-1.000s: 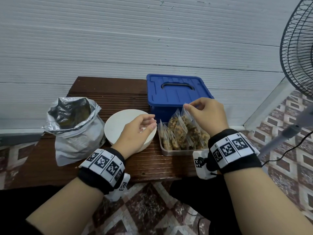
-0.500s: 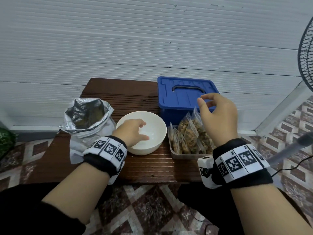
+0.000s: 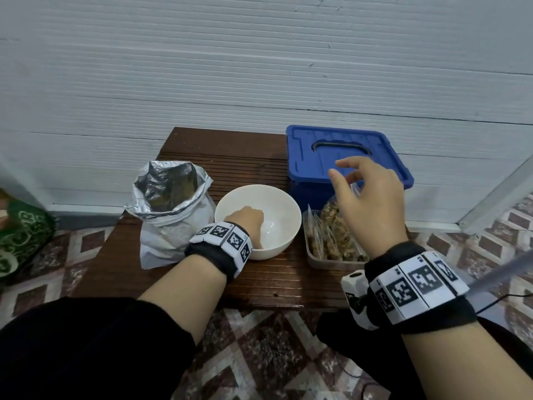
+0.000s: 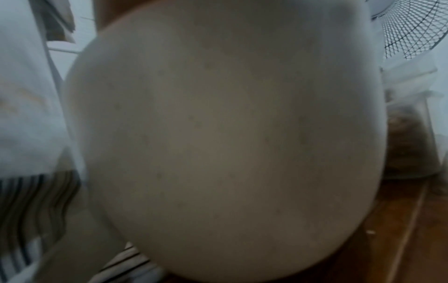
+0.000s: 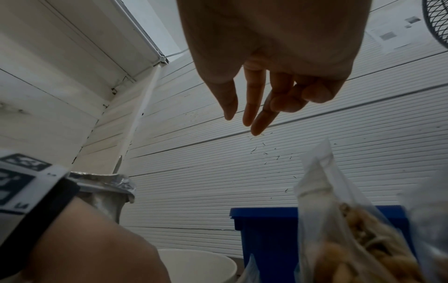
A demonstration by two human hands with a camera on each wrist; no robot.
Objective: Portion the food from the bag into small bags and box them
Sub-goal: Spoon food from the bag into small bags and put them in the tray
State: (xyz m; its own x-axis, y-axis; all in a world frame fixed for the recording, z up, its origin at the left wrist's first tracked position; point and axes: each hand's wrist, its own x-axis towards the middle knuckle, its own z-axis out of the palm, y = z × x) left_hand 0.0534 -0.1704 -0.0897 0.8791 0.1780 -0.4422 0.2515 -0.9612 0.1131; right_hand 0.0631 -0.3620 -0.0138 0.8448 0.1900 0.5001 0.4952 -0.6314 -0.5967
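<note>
An open foil bag (image 3: 170, 203) stands at the left of the wooden table (image 3: 259, 284). Beside it sits a white bowl (image 3: 277, 209); my left hand (image 3: 251, 223) grips its near rim, fingers curled inside. The bowl's outer wall (image 4: 223, 134) fills the left wrist view. A clear tray (image 3: 328, 262) right of the bowl holds several small bags of food (image 3: 331, 226). My right hand (image 3: 340, 171) hovers above them with loose, spread fingers (image 5: 252, 107), holding nothing. One filled small bag (image 5: 339, 220) stands just below it. The blue box (image 3: 311, 157) behind the tray has its lid on.
A white panelled wall (image 3: 259, 67) runs right behind the table. A fan grille (image 5: 436, 23) is at the right. A green patterned object (image 3: 23, 241) lies on the tiled floor at the left. My knees sit under the table's front edge.
My right hand has let go of the small bag in the tray and risen above it. My left hand has moved onto the bowl and taken hold of its near rim.
</note>
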